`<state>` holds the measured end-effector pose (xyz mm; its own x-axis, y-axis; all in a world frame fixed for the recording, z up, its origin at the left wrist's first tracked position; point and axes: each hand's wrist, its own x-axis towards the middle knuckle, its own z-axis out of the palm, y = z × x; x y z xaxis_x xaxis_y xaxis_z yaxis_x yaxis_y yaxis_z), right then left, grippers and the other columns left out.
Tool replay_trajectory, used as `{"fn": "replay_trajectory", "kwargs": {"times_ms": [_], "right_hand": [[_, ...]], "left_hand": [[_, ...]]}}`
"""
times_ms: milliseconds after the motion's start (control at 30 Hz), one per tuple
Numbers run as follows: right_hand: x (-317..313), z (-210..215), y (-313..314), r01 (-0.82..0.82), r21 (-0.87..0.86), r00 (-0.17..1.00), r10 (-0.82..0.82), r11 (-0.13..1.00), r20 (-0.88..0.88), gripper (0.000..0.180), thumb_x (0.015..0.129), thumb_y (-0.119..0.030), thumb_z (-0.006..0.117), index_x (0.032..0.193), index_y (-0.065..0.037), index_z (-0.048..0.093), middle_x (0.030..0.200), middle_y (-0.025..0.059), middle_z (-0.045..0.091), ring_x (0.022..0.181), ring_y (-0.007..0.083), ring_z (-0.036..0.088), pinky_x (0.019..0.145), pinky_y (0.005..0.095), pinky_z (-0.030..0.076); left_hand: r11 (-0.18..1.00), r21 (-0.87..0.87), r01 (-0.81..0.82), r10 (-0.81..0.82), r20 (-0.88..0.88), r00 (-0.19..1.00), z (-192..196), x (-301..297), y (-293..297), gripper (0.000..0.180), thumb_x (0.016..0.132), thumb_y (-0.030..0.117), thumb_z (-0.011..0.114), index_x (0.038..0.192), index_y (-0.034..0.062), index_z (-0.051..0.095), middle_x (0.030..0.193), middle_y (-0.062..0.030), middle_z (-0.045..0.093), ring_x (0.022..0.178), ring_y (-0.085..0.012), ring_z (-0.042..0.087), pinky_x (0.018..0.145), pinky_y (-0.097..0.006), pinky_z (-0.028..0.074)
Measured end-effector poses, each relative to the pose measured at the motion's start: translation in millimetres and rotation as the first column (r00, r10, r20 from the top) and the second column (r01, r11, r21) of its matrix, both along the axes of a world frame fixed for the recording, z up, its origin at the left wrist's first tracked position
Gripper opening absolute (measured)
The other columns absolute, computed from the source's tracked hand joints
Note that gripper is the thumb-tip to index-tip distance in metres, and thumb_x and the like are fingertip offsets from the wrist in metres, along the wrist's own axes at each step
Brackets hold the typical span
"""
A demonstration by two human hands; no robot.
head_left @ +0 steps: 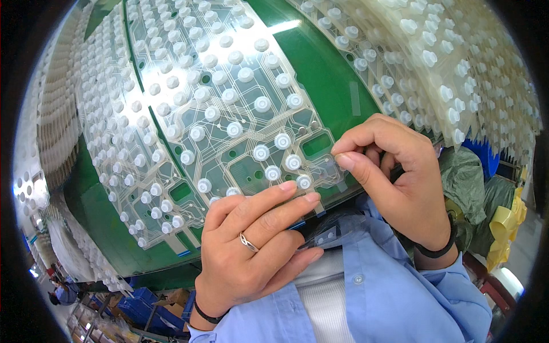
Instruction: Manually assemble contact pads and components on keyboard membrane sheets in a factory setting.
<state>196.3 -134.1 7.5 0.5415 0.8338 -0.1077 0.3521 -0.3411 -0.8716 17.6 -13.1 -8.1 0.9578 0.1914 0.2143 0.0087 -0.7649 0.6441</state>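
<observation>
A clear keyboard membrane sheet [246, 117] with silvery printed traces and rows of whitish rubber domes lies on the green tabletop [311, 66] in front of me. My left hand [251, 251] rests at its near edge. The fingers are stretched out, with the fingertips beside the nearest domes, and a silver ring is on one of them. Thumb and index finger of my right hand [403, 177] are pinched together at the sheet's near right corner. Whatever is between those fingertips is too small to make out. A blue-tipped tail [321, 213] sticks out past the near edge.
Another domed membrane sheet [117, 154] lies to the left. Stacked domed sheets [457, 68] rise at the right, and more [57, 108] stand at the far left. Past the table's right edge are a green plastic bag [466, 177] and yellow wrapping [506, 231]. Blue crates [143, 308] sit below left.
</observation>
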Motion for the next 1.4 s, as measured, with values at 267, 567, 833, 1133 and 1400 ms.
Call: {"fn": "replay_trajectory", "kwargs": {"times_ms": [267,567,833,1133,1400], "right_hand": [[-2.1,-1.4,0.1,0.0,0.005,1.0,0.0,1.0,0.024,0.009,0.08,0.003,0.066,0.089,-0.001,0.067,0.078,0.0013,0.058,0.057,0.0025,0.043,0.049,0.0181,0.032],[-2.3,-1.0,-5.1,-0.107,-0.042,0.974,0.113,0.993,0.198,0.026,0.078,0.005,0.067,0.103,-0.002,0.062,0.082,0.0015,0.055,0.06,0.0032,0.043,0.051,0.0182,0.032],[-10.8,-0.8,-1.8,0.122,-0.005,0.985,-0.121,0.992,0.12,0.044,0.082,0.007,0.061,0.124,-0.003,0.05,0.092,0.0036,0.051,0.066,0.0054,0.045,0.056,0.0176,0.036],[-29.8,9.7,15.3,-0.471,-0.115,0.796,0.478,0.875,0.372,0.048,0.081,-0.01,0.064,0.128,-0.009,0.057,0.137,0.0143,0.051,0.134,0.0344,0.04,0.109,0.0499,0.03],[-15.7,17.1,21.6,-0.395,0.05,0.837,0.337,0.917,0.43,0.026,0.08,-0.006,0.065,0.106,-0.004,0.066,0.116,0.0142,0.063,0.118,0.0367,0.053,0.101,0.0471,0.038]], "left_hand": [[0.996,0.085,0.032,-0.025,-0.087,0.996,2.8,0.4,-2.8,0.028,0.069,0.034,0.076,0.067,0.014,0.056,0.124,-0.0027,0.065,0.11,-0.0247,0.056,0.083,-0.036,0.038],[0.996,0.082,0.03,-0.023,-0.094,0.995,3.0,0.4,-3.3,0.028,0.068,0.034,0.075,0.067,0.014,0.056,0.124,-0.0017,0.064,0.11,-0.0248,0.056,0.082,-0.036,0.037],[0.994,-0.048,0.096,-0.097,-0.012,0.995,9.2,-8.7,5.6,0.029,0.073,0.038,0.075,0.067,0.0137,0.059,0.12,-0.0058,0.066,0.115,-0.0318,0.054,0.088,-0.041,0.038],[0.862,-0.215,-0.459,0.463,-0.031,0.886,18.6,-93.7,45.8,0.029,0.076,0.035,0.073,0.064,0.0102,0.063,0.116,-0.0159,0.067,0.124,-0.0421,0.051,0.102,-0.046,0.035],[0.917,-0.034,-0.397,0.396,-0.031,0.918,12.8,-52.4,-1.8,0.023,0.071,0.03,0.078,0.069,0.012,0.064,0.116,-0.0074,0.068,0.125,-0.0368,0.05,0.096,-0.043,0.036]]}}
